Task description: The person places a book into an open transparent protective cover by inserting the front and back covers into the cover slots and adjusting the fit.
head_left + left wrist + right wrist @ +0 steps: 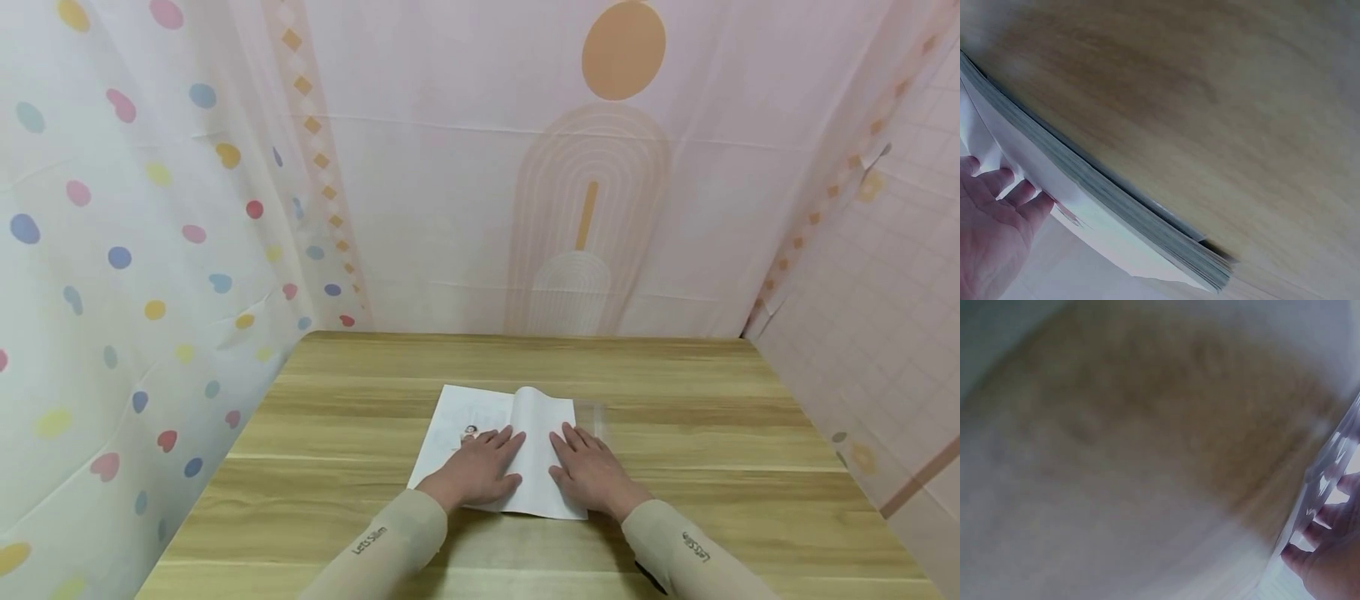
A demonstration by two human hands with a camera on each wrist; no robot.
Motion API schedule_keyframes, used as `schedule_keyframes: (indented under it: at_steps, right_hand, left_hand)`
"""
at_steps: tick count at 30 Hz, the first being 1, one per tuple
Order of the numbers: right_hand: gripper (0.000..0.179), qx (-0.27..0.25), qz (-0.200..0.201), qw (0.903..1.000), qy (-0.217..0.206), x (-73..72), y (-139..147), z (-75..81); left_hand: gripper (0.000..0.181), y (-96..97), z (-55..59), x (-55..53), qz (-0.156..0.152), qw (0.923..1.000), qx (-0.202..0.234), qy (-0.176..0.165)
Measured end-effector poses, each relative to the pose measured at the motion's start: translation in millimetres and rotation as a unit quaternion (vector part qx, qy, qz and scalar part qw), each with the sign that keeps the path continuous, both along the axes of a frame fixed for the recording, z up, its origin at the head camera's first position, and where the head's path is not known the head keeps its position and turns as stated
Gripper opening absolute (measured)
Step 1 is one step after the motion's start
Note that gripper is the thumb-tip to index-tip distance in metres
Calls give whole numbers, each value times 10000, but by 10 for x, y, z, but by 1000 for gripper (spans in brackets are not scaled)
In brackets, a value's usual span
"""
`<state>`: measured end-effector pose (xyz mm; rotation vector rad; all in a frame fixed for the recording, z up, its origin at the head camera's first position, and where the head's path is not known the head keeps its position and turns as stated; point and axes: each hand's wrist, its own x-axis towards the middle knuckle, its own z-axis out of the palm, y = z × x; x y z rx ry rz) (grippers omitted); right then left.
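An open book (435, 446) with white pages lies on the wooden table, its thick stack of page edges (1116, 190) visible in the left wrist view. On its left page is a small printed figure (470, 431). My left hand (480, 468) rests flat on that page beside the fold, fingers extended. Across the fold, my right hand (592, 471) lies on the right side of the book with its fingers spread and straight. A clear plastic cover flap (600, 419) sticks out past the book's right edge, and shows near the right fingers in the right wrist view.
The wooden table (337, 417) extends around the book. Patterned cloth hangs behind it (420, 233), with a dotted curtain (150, 350) on the left and a grid-patterned cloth (862, 333) on the right.
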<state>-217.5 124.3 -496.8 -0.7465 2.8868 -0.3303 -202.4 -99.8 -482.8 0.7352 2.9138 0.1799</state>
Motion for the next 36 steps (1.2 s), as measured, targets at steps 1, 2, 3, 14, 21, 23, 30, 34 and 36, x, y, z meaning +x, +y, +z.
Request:
schedule_keyframes:
  at_steps: [1, 2, 3, 14, 21, 23, 30, 34, 36]
  right_hand:
    - [58, 4, -7, 10000, 4, 2, -1, -3]
    - [58, -3, -16, 10000, 5, 6, -2, -4]
    - [58, -5, -18, 10000, 18, 9, -2, -7]
    - [58, -5, -13, 10000, 56, 14, 15, -39]
    - [59, 43, 8, 10000, 61, 11, 28, -41]
    - [58, 32, 22, 10000, 68, 12, 29, -43]
    - [59, 71, 45, 9999, 58, 22, 23, -32]
    - [59, 53, 17, 10000, 40, 35, 16, -16]
    - [59, 36, 2, 10000, 44, 41, 12, -5]
  left_hand:
    - [64, 1, -1, 0, -1, 10000, -5, -1]
    - [64, 0, -2, 0, -2, 10000, 0, 2]
    - [64, -2, -4, 0, 0, 10000, 4, 2]
    - [61, 0, -16, 2, 91, 9996, 264, 0]
    - [60, 35, 24, 22, 126, 9999, 69, 81]
    - [61, 44, 29, 29, 156, 9998, -60, 75]
    - [61, 52, 13, 36, 154, 9994, -282, 155]
    - [62, 53, -28, 28, 131, 9988, -422, 222]
    - [62, 55, -40, 28, 114, 9983, -498, 263]
